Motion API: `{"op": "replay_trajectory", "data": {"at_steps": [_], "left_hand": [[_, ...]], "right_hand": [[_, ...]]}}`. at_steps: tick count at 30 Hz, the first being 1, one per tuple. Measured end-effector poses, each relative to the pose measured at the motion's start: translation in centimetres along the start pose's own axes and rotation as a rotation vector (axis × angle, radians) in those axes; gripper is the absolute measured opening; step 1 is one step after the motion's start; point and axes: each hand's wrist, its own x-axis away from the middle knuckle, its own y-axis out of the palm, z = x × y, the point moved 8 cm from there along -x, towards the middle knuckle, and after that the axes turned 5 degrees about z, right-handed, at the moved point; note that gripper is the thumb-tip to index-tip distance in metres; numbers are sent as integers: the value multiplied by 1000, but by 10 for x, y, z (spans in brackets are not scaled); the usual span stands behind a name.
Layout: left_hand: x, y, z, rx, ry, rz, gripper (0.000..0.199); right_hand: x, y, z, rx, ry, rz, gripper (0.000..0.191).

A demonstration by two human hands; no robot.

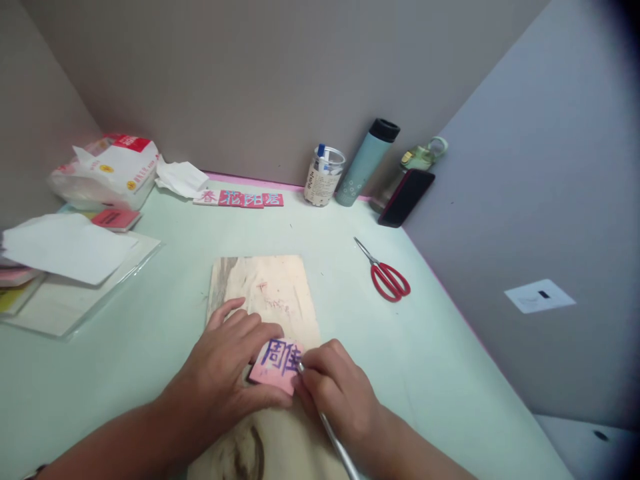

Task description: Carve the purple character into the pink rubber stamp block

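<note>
A small pink square block (273, 379) with a purple written character lies over a wooden board (263, 287). My left hand (235, 360) grips the block from its left side, thumb along the lower edge and fingers at the top. In my right hand (340, 387) is a thin silver tool (336, 443), its tip touching the block's right part beside the purple strokes. The fingers of my right hand are closed round the tool near its tip and rest against the block's right edge.
Red-handled scissors (390, 281) lie right of the board. Behind stand a jar (323, 187), a blue-green bottle (367, 160), a green-lidded bottle (420, 157) and a phone (406, 198). Carved pink tiles (253, 199) line the back. Papers (70, 247) and a tissue pack (117, 170) are left.
</note>
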Motion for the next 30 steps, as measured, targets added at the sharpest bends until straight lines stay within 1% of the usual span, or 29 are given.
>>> {"op": "replay_trajectory", "data": {"at_steps": [2,4,5,7,9,10,12,14,15,17,18,20,23,24,25,28,29,30], "left_hand": [[0,2,-2,6,-21,-31,52],[1,3,-3,12,-32,-51,54],[1,3,-3,15,-31,-50,54],[1,0,-1,25,-15,-26,55],[1,-5,4,32,19,18,56],[0,-8,7,31,40,36,57],[-1,-13,14,9,79,66,55],[-3,-19,20,-30,112,92,53],[-4,-21,22,-52,124,101,52],[-6,-24,26,-86,146,106,51],[-6,-25,28,-98,154,100,49],[-7,-26,31,-123,159,86,48],[-7,-35,36,-131,149,95,51],[-7,-39,39,-116,149,100,46],[-7,-43,43,-89,152,102,37],[-7,-47,56,19,159,65,4],[-7,-47,59,51,148,48,2],[-7,-46,61,79,135,40,5]], "right_hand": [[-2,-2,-1,-5,-16,44,12],[-2,-7,4,-80,29,146,10],[-1,-10,10,-145,93,202,10],[3,-16,27,-298,286,308,11],[8,-18,44,-463,509,379,16],[10,-18,50,-540,606,395,19],[11,-15,53,-683,741,370,19],[8,-9,49,-808,824,281,7],[7,-6,47,-867,860,240,6],[7,0,43,-959,935,193,17],[7,2,42,-984,963,190,21],[8,3,42,-984,986,210,23],[8,-1,42,-929,970,250,23],[8,-3,41,-912,963,258,23],[8,-5,40,-899,956,259,23],[6,-9,31,-868,909,241,21],[5,-11,28,-851,880,238,20],[4,-13,24,-830,846,238,19]]}}
